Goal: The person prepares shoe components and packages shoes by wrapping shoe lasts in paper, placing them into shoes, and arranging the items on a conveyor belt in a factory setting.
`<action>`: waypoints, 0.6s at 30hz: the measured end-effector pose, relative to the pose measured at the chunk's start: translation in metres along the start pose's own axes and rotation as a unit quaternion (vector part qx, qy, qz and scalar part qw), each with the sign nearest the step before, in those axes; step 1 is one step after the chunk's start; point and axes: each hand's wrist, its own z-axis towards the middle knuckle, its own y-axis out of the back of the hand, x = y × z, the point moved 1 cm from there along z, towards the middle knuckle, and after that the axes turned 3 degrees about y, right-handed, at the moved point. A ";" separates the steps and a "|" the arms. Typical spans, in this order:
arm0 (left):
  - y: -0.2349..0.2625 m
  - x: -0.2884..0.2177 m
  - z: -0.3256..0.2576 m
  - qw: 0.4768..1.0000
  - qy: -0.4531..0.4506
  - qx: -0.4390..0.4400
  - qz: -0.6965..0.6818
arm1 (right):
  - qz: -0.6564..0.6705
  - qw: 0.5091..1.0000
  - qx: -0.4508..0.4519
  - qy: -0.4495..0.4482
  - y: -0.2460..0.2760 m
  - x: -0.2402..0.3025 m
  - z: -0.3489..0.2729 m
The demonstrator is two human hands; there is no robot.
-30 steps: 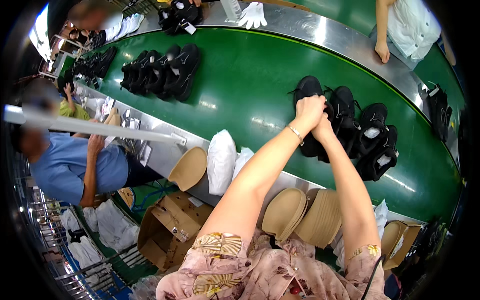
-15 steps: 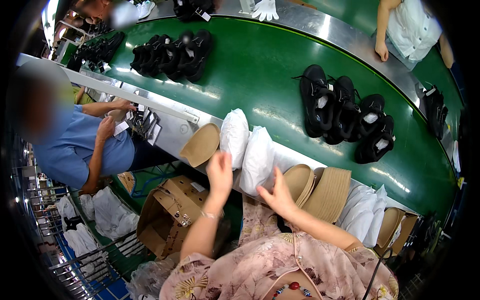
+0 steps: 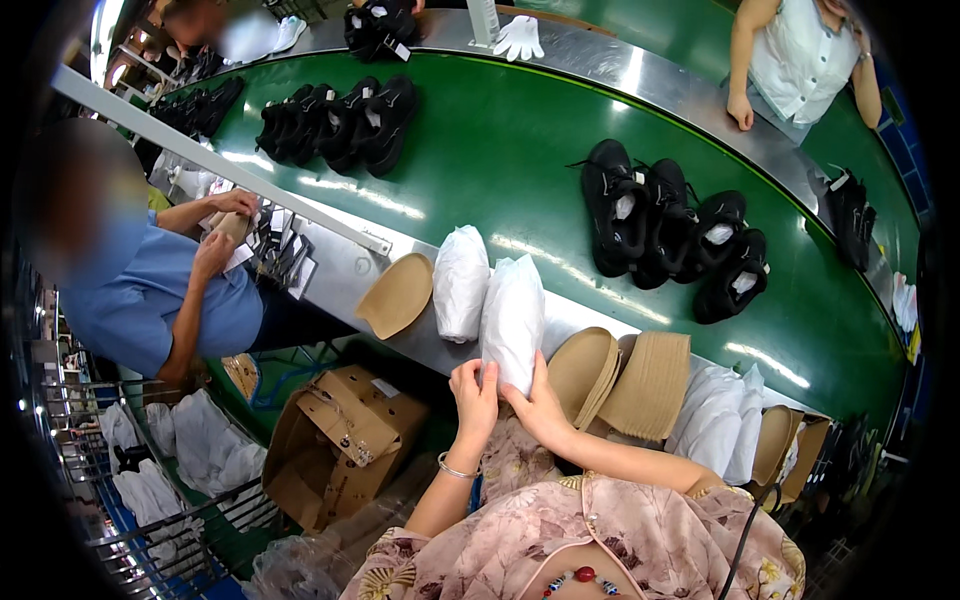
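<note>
Green conveyor belt (image 3: pixel 500 150), smooth and glossy, curves across the view with a brushed steel rim (image 3: pixel 345 275) along its near edge. On the belt: a cluster of black sandals (image 3: pixel 672 240) right of centre, another row of black shoes (image 3: pixel 340 120) toward the far left edge. Open brown cardboard box (image 3: pixel 340 440) sits below the rim on the floor side. Two white plastic-wrapped bundles stand side by side on the near rim: the right white bundle (image 3: pixel 512 315) is the one in hand, soft, crinkled, elongated and rounded at the top; the left white bundle (image 3: pixel 460 282) is just beside it, possibly touching it, untouched by the hands. Tan woven insole-shaped pieces (image 3: pixel 620 380) are stacked just right of the held bundle, one single tan piece (image 3: pixel 398 295) left of the pair. Left hand (image 3: pixel 476 395) and right hand (image 3: pixel 535 405) both sit at the bundle's lower end, below it on the near side, fingers closed around its base from either side, thumbs up against the wrap. Thin metal bangle (image 3: pixel 456 470) on the left wrist. A seated person in a blue shirt (image 3: pixel 150 300) works at the rim's left end.
</note>
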 end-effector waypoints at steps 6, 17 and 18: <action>-0.022 -0.071 -0.020 0.840 0.150 0.117 -0.508 | 0.145 0.984 -0.077 0.073 0.050 0.036 -0.015; -0.081 -0.143 0.023 0.860 0.079 0.243 -0.441 | 0.149 0.945 -0.254 0.141 0.118 0.015 -0.019; -0.083 -0.158 0.031 0.823 0.128 0.285 -0.474 | 0.134 0.947 -0.243 0.162 0.119 0.020 -0.025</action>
